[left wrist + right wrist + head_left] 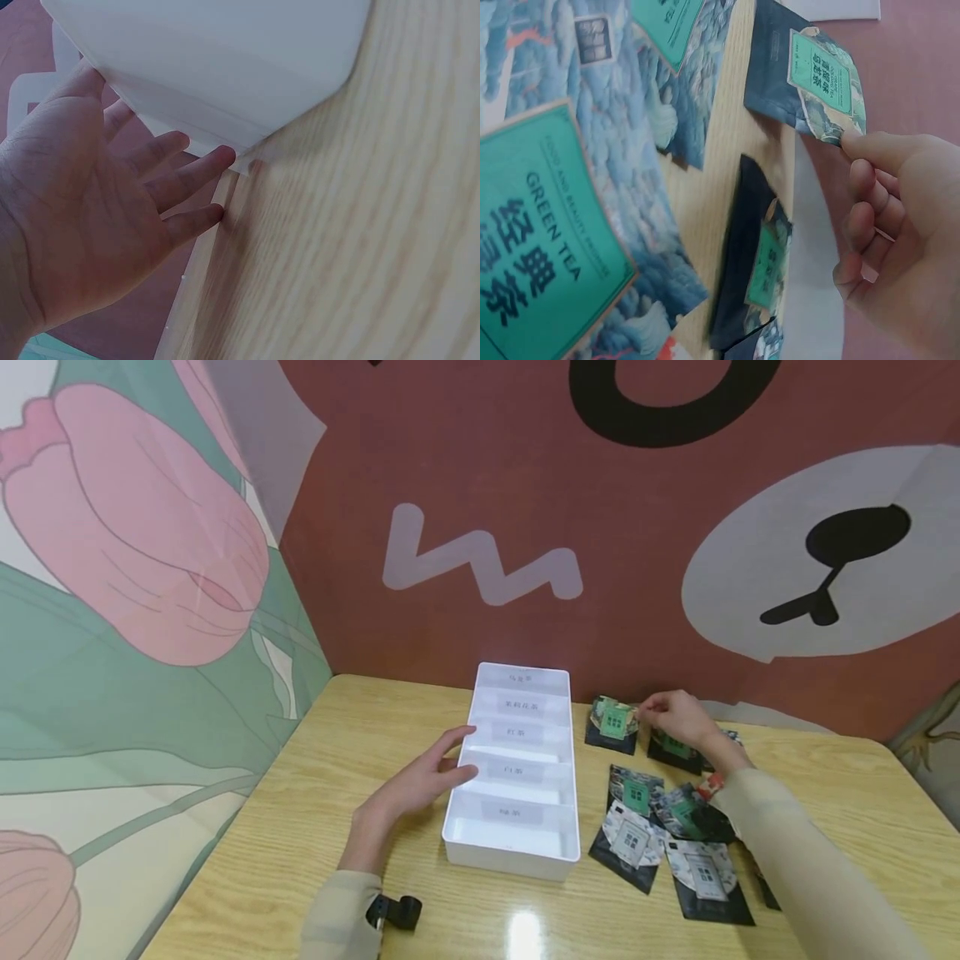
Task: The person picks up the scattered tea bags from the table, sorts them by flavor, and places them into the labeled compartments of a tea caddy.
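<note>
My right hand [681, 720] pinches the corner of a dark oolong tea packet [821, 71] with a green label, between thumb and index finger. In the head view this tea packet [611, 727] lies right of a long white divided box [510, 860]. Another dark packet [673, 750] with a green label lies below the right hand, partly hidden by it. My left hand [416, 787] is at the box's left side, its fingertips at the rim. In the left wrist view, the left hand's fingers [187, 180] are spread loosely along the white wall.
Green-label packets [635, 792] and white-label packets [630, 843] overlap on the wooden table [360, 718], nearer the body. A small red-marked packet [709, 786] is partly behind the right sleeve. The box has several labelled compartments. A decorated wall [450, 635] borders the table's far edge.
</note>
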Demonstrator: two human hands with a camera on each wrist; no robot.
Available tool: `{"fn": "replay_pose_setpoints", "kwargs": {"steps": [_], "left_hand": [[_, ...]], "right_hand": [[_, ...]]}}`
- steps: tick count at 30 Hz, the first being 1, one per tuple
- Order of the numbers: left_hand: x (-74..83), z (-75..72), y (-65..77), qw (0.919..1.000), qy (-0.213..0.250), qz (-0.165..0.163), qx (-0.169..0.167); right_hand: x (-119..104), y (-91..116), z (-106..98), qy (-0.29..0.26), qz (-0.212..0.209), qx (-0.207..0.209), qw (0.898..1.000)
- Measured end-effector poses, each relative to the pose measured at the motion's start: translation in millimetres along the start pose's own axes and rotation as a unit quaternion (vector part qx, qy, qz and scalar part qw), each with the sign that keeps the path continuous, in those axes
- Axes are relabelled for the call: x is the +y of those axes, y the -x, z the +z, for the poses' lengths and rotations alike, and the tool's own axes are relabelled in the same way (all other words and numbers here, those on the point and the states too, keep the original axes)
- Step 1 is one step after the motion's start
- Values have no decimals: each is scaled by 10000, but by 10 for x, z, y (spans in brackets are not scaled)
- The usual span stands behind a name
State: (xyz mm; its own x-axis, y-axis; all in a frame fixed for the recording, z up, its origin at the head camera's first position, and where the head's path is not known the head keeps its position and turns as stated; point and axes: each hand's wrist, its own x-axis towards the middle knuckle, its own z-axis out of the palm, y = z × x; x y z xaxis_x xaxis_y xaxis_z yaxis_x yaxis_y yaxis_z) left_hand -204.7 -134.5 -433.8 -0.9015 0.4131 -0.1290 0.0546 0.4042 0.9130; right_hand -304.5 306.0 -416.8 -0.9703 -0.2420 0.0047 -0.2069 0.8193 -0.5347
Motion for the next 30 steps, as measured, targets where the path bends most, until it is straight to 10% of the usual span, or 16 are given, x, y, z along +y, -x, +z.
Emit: {"fn": "replay_pose_setpoints", "kwargs": {"steps": [30], "left_hand": [[14, 5, 8, 9998, 197, 35, -28]], "right_hand": [[-295, 51, -147, -756, 122, 706, 9946]]}}
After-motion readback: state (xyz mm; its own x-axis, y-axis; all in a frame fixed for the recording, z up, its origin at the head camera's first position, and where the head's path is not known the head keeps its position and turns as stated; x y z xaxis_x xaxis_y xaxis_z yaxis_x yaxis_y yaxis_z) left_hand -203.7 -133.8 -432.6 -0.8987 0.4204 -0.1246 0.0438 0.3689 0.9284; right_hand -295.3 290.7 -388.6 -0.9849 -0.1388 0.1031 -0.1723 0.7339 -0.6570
